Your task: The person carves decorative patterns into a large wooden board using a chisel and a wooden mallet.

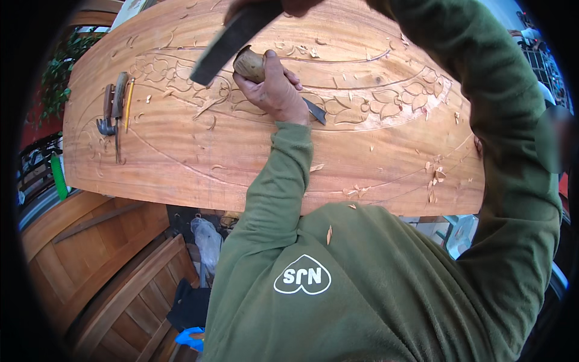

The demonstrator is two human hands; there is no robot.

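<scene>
A carving chisel is gripped in my left hand [274, 93], its fingers wrapped round the thick wooden handle [249, 65]. The worn butt of that handle points up and left. Beyond my wrist the dark steel blade [315, 112] rests at the carved leaf pattern [353, 111] of a broad wooden panel [199, 157]. At the top edge, my right hand [301, 5] is partly cut off and closed on a dark, square-ended bar [232, 45]. The bar is raised above and left of the chisel handle, apart from it.
On the panel's left lie a claw hammer [106, 120], a slim tool with a wooden handle [119, 99] and a yellow pencil [129, 104]. Wood shavings [435, 174] are scattered about. Slatted wooden furniture [120, 289] and a plastic bag [207, 238] are below the near edge.
</scene>
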